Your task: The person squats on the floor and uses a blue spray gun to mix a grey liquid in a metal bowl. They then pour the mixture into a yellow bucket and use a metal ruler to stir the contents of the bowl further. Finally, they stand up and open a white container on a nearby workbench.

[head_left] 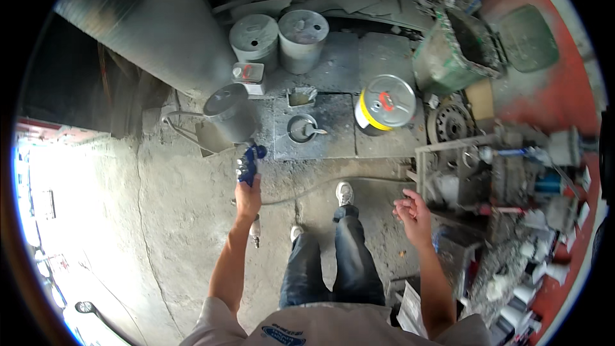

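Note:
My left hand is wrapped round the handle of a spray gun with a blue body and metal knobs. A grey cup with a dusty lid appears joined to the gun, leaning to the left; the joint is hard to make out. A metal fitting hangs below that hand. Empty and loosely curled, my right hand hovers at the right with its fingers apart. In front of me, a round tin with a brush-like tool in it stands on the stone slabs.
Beyond the tin are a small tray, a rectangular can and two lidded buckets. A yellow-banded bucket stands right of it. A green bin, wheel rim and cluttered metal frame line the right. A hose crosses the floor.

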A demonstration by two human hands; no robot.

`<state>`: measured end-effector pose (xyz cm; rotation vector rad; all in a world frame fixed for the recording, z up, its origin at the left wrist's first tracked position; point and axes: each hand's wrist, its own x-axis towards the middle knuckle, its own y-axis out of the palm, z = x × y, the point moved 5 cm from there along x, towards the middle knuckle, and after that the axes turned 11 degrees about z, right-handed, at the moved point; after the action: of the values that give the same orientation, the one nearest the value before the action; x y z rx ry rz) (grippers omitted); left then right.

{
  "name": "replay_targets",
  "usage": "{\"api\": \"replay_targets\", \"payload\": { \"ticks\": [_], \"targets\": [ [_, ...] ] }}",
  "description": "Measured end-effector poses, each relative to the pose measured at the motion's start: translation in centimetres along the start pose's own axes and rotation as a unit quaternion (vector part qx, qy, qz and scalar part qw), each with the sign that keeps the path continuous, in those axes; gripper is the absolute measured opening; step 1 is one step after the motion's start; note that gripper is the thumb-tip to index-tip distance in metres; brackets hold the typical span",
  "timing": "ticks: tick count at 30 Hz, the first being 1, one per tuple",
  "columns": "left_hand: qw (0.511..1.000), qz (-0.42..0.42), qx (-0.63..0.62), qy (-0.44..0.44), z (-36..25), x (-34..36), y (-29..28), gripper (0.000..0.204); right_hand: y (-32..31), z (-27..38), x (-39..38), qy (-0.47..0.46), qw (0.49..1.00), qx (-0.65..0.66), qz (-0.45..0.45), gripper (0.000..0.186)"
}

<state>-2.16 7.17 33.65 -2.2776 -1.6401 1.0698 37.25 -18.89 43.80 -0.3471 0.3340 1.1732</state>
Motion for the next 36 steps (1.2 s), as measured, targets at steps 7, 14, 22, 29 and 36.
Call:
{"api": "replay_targets", "payload": {
  "ticks": [7,14,22,29,36],
  "targets": [
    [0.991,0.028,-0.061,0.119,-9.8,-6.0,-5.5,0.031,-3.8,3.3,-18.3,-0.025,0.989,0.023,-0.143,0.037],
    [0.98,0.023,-0.083,0.181,-15.4,-11.8,-3.4,0.04,-7.8,5.0,-28.2,0.003,0.954,-0.004,-0.301,0.031],
    [0.953,0.121,-0.097,0.262,-28.1,-19.8,9.3,0.041,-13.8,-0.9,-37.2,0.004,0.905,0.08,-0.418,0.028],
    [0.889,0.305,-0.102,0.325,-35.6,-27.1,21.4,0.026,-21.6,-3.4,-42.2,0.007,0.871,0.083,-0.484,0.023],
    [0.81,0.464,-0.108,0.342,-39.7,-34.0,32.1,0.011,-24.9,-3.6,-45.9,0.019,0.814,0.17,-0.555,0.023]
  ]
}}
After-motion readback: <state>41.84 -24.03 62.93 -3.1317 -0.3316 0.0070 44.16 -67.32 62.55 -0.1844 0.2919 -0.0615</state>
